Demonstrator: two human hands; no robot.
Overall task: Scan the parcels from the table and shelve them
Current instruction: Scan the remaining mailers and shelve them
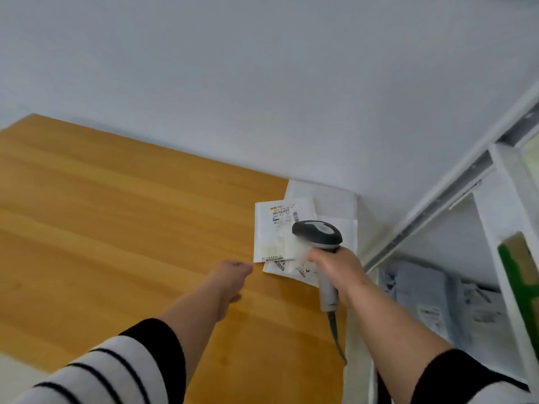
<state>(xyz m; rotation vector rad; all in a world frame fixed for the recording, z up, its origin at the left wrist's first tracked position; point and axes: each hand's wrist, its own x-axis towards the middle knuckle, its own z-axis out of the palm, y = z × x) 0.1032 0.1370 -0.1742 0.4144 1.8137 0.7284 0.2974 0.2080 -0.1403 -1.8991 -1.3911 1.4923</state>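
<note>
A few white parcel envelopes (274, 228) lie stacked at the far right corner of the wooden table (116, 228); the top one shows a printed label. My right hand (338, 272) grips the handle of a grey barcode scanner (319, 236), whose head hangs over the parcels. My left hand (230, 277) reaches out over the table, its fingers curled, holding nothing, just short of the top parcel's near left corner.
A white metal shelf rack (495, 205) stands to the right of the table. Grey bagged parcels (423, 298) lie on its lower shelf, and a green-and-brown box (519, 275) stands at the right edge. The scanner's cable (335, 336) hangs down by the table's edge. A white wall is behind.
</note>
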